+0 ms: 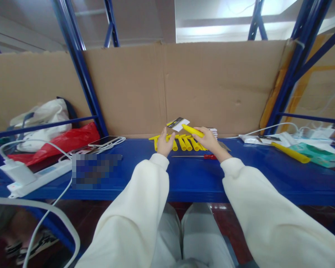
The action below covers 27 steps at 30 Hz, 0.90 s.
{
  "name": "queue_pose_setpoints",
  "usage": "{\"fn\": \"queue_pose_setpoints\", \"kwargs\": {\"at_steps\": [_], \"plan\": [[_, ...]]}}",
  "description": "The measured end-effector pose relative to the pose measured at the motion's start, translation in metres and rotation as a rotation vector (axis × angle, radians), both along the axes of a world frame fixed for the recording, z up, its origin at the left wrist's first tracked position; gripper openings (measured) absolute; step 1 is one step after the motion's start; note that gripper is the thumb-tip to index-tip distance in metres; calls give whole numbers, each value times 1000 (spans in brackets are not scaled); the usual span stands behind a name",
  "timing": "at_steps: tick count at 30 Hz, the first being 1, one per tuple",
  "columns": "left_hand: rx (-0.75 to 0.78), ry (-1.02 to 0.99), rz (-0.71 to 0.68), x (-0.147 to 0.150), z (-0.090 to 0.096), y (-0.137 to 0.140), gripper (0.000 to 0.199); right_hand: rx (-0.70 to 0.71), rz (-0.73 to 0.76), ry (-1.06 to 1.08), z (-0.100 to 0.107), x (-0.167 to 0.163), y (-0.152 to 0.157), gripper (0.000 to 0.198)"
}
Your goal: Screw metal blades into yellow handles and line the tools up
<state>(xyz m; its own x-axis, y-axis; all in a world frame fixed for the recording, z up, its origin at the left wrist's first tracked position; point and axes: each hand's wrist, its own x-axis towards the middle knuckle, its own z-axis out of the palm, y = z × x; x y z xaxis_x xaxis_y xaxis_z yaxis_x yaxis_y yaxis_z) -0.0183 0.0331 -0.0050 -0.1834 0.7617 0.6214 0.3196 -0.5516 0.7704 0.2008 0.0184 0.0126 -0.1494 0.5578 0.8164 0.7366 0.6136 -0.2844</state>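
Note:
My right hand (208, 138) is closed around a yellow tube-shaped piece (192, 130), which points up and to the left. Close by, my left hand (164, 144) has its thumb and fingers apart, with nothing visible between them. A black, white and yellow printed card (179, 124) is just beyond the tip of the piece; whether anything touches it I cannot tell. Several similar yellow pieces (187, 144) lie in a row on the blue table, partly behind my left hand. Below my right hand lies a screwdriver (209, 157) with a red handle and thin shaft.
A cardboard panel (212, 82) stands behind the blue table (254, 178). A stack of white cards (213, 131) sits behind my right hand. At right, another yellow piece (292, 152) lies beside a green packet (318, 154). A phone (106, 141), red bag (69, 143) and power strip (44, 178) are left.

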Motion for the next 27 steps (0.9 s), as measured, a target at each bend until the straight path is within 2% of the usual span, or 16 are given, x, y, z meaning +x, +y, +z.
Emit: {"fn": "queue_pose_setpoints", "kwargs": {"at_steps": [2, 5, 7, 12, 16, 18, 21, 24, 27], "plan": [[-26, -74, -71, 1, 0, 2, 43, -47, 9, -42, -8, -3, 0, 38], [-136, -147, -193, 2, -2, 5, 15, -102, 14, -123, -20, -1, -3, 38], [-201, -187, -216, 2, -3, 6, 4, -123, 10, -168, -25, 1, -6, 37], [-318, -439, -132, -1, 1, 6, 18, -122, 25, -187, -27, 2, -10, 38], [-421, -630, -254, -5, 8, -1, 19, -108, 32, -140, -26, 0, -11, 38], [-443, -620, -353, -5, 10, -7, 15, -115, 30, -118, -26, 0, -12, 38], [-469, -476, -519, -2, 11, -15, 11, -120, 36, -92, -25, -1, -13, 37], [-479, -314, -619, 2, 8, -19, 24, -114, 42, -72, -24, -2, -14, 36], [-470, -227, -662, 5, 7, -21, 32, -107, 36, -43, -23, -3, -15, 35]]}}
